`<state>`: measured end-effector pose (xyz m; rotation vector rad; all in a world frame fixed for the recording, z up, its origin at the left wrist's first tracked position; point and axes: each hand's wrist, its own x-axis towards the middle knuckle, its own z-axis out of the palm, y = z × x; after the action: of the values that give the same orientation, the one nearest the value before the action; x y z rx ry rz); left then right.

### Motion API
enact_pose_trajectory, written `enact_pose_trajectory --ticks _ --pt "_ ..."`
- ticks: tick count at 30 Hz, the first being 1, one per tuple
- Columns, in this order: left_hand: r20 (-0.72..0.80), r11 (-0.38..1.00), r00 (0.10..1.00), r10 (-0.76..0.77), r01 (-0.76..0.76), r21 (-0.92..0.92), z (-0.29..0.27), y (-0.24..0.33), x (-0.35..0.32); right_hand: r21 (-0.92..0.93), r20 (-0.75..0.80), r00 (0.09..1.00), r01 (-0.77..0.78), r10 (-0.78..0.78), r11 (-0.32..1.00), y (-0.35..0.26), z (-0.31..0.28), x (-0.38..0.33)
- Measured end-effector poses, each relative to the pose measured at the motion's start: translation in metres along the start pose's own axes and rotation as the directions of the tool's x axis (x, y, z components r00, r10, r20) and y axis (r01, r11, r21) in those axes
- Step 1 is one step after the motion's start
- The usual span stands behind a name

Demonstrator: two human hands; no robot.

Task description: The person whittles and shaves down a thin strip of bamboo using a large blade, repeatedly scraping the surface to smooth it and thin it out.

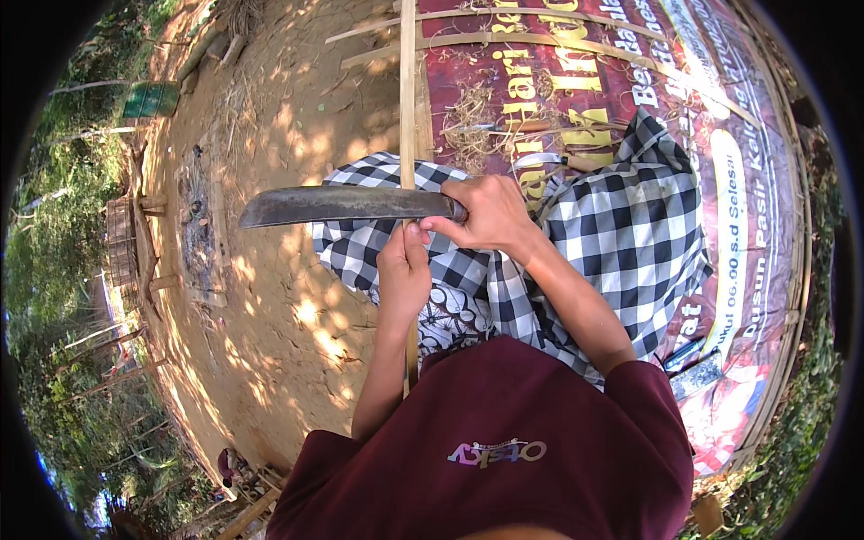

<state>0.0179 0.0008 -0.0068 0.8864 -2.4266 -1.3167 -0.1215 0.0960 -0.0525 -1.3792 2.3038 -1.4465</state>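
Observation:
My right hand (490,214) is wrapped round the handle of a machete (333,205), its broad dark blade pointing left. The blade lies across a long, pale bamboo strip (408,99) that runs away from my body over my lap. Just below the blade, my left hand (403,274) pinches the strip between thumb and fingers. The strip's near part passes under my left hand toward my shirt. A black-and-white checked cloth (621,243) covers my legs beneath both hands.
A printed red banner (540,90) covers the ground ahead and right. On it lie a small curved knife (540,160), curly shavings (468,135) and bamboo slats (540,40). Bare earth (279,162) stretches to the left. A dark phone-like object (697,373) lies at the right.

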Motion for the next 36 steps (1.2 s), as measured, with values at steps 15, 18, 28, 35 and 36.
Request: enact_pose_trajectory --ticks 15,18,28,35,36 --pt "-0.181 0.819 0.983 -0.015 0.115 0.561 -0.066 -0.003 -0.06 -0.119 -0.383 0.515 -0.851 0.767 0.512 0.16 -0.062 0.022" --pt "-0.218 0.868 0.975 -0.03 0.133 0.479 -0.09 -0.018 -0.048 0.329 -0.425 0.352 -0.798 0.834 0.505 0.198 -0.095 0.005" --pt "0.369 0.742 0.824 -0.429 0.555 -0.376 -0.052 0.012 -0.004 0.415 -0.308 0.797 -0.378 0.519 0.828 0.091 -0.042 0.009" --pt "0.478 0.531 0.797 -0.369 0.603 -0.595 -0.029 0.011 0.002 0.173 -0.116 0.986 -0.096 0.117 0.98 0.02 -0.02 0.006" --pt "0.489 0.501 0.792 -0.366 0.61 -0.614 -0.025 0.012 0.001 0.116 -0.118 0.989 -0.07 0.084 0.991 0.011 -0.015 0.004"
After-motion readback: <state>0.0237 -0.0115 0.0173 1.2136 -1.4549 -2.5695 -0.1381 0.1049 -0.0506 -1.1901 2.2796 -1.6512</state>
